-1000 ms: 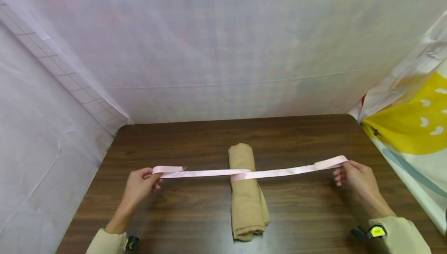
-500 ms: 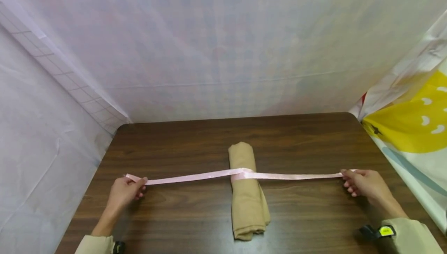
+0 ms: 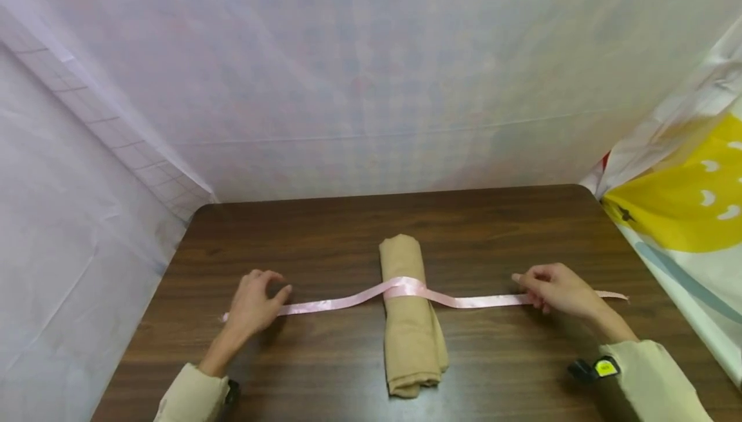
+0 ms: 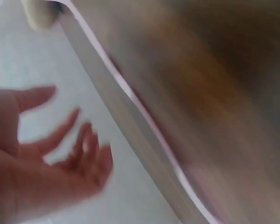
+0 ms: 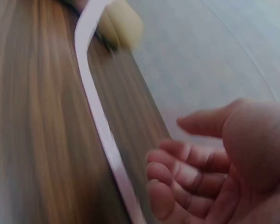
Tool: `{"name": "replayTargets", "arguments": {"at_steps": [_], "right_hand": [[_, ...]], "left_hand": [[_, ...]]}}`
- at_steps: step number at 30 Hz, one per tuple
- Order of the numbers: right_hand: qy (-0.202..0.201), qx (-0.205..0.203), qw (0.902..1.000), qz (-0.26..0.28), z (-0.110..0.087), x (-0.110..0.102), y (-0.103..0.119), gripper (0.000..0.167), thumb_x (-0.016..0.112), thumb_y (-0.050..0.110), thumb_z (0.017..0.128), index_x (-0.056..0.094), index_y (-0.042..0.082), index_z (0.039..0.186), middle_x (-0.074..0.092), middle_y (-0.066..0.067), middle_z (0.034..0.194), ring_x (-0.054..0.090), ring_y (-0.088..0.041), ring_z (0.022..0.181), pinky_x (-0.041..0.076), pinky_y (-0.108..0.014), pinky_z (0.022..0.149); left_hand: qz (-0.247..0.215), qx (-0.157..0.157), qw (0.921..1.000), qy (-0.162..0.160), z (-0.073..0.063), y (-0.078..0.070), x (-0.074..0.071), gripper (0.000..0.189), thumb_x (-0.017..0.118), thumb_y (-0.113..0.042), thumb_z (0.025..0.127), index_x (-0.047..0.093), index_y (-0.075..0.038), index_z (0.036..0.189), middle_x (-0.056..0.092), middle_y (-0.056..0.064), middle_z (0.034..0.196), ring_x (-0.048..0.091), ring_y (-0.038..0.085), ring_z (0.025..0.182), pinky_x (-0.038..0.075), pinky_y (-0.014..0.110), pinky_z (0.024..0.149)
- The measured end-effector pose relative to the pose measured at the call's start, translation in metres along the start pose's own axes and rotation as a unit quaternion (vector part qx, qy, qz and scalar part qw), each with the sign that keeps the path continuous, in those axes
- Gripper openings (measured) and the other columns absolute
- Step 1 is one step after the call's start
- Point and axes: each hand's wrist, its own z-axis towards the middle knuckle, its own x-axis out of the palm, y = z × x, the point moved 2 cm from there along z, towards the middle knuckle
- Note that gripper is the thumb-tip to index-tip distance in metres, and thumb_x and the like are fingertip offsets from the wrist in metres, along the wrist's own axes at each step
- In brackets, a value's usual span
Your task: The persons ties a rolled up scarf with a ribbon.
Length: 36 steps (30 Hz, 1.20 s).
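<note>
A rolled tan cloth (image 3: 413, 345) lies lengthwise at the middle of the table. Around its upper half passes a pink satin ribbon (image 3: 406, 287), crossed on top, its two tails stretched left and right over the wood. My left hand (image 3: 255, 299) hovers above the left tail, thumb and fingers apart, holding nothing. Above the right tail is my right hand (image 3: 559, 290), fingers loosely bent; in the right wrist view the ribbon (image 5: 100, 116) runs beside the fingers (image 5: 161, 196), outside the grasp. The left wrist view, blurred, shows the ribbon (image 4: 126, 86) away from that hand too.
The dark wood-grain table (image 3: 290, 235) has rounded back corners. Pale sheeting (image 3: 359, 87) hangs behind it and on the left. At the right hangs a white and yellow printed cloth (image 3: 684, 203).
Both hands have let go of the ribbon's ends and moved inward toward the roll. The tails, earlier pulled taut, now lie slack and slightly wavy on the table. The cloth roll stays put.
</note>
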Motion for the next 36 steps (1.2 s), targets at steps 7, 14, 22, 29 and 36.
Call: {"name": "replayTargets", "arguments": {"at_steps": [7,14,22,29,36], "right_hand": [[0.023,-0.197,0.9797,-0.027,0.034,0.049,0.057,0.016,0.065,0.020,0.096,0.069,0.009,0.086,0.066,-0.001,0.080,0.054,-0.006,0.068,0.047,-0.024,0.062],[0.077,-0.249,0.9649,-0.037,0.051,0.089,0.078,0.013,0.063,0.023,0.098,0.070,0.014,0.093,0.067,0.004,0.085,0.054,-0.004,0.071,0.046,-0.023,0.065],[0.134,-0.271,0.9530,-0.022,0.051,0.101,0.083,0.022,0.063,0.021,0.098,0.064,0.011,0.078,0.049,0.013,0.067,0.045,-0.001,0.060,0.038,-0.019,0.055],[0.201,-0.226,0.9514,0.057,0.046,0.100,0.080,0.020,0.059,0.013,0.099,0.061,0.000,0.084,0.061,-0.007,0.063,0.053,-0.007,0.052,0.045,-0.024,0.046],[0.140,-0.252,0.9574,-0.018,0.044,0.095,0.077,0.017,0.063,0.009,0.095,0.066,0.007,0.079,0.049,0.013,0.060,0.042,0.002,0.051,0.033,-0.017,0.046]], "left_hand": [[-0.114,0.106,0.9794,0.129,0.033,-0.070,0.044,0.020,0.065,-0.024,0.095,0.070,-0.007,0.105,0.071,0.005,0.101,0.065,0.023,0.098,0.051,0.041,0.086],[-0.115,0.107,0.9628,0.220,0.048,-0.101,0.077,0.032,0.056,-0.038,0.100,0.072,-0.011,0.093,0.067,-0.003,0.083,0.059,0.011,0.075,0.050,0.029,0.071],[-0.180,0.117,0.9364,0.277,0.046,-0.112,0.086,0.032,0.058,-0.033,0.099,0.063,-0.013,0.075,0.055,-0.009,0.065,0.050,0.005,0.060,0.041,0.021,0.056],[-0.275,0.078,0.8969,0.338,0.040,-0.112,0.090,0.019,0.061,-0.017,0.099,0.060,-0.004,0.084,0.056,0.000,0.060,0.052,0.009,0.050,0.043,0.022,0.049],[-0.228,0.102,0.9235,0.292,0.038,-0.107,0.093,0.015,0.064,-0.012,0.095,0.061,-0.006,0.082,0.051,-0.007,0.059,0.042,0.004,0.052,0.033,0.019,0.049]]}}
